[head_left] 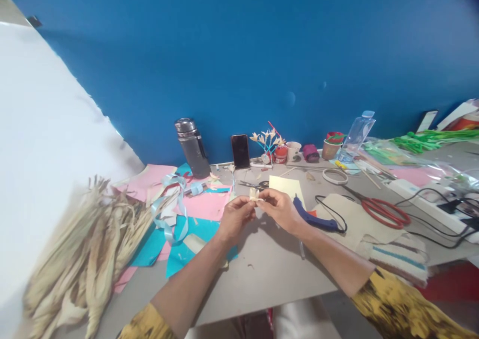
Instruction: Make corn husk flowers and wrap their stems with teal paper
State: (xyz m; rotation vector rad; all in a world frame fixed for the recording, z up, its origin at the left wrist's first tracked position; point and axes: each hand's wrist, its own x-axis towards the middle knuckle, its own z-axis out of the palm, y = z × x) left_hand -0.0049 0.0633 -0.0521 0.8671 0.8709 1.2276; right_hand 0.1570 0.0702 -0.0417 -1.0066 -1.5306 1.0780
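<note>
Small, cream-coloured, papery flower (254,194) sits up at the fingertips, above the smooth grey counter (273,274)!
Left hand (235,218) pinches it from one side, right hand (279,208) from the other, with a blue, black-corded glue gun (318,223) lying near the right wrist.

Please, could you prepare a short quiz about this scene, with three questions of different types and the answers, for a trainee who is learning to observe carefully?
1. True or false: the left hand and the right hand both touch the small pale petal-like piece.

2. Multiple choice: which of these stands to the left of the phone in the picture?
A) plastic bottle
B) flask
C) paper cup

3. Fill in the colour: at the right of the picture, the large scissors' handles are ____.

Key: 1. True. 2. B. 3. Red.
</note>
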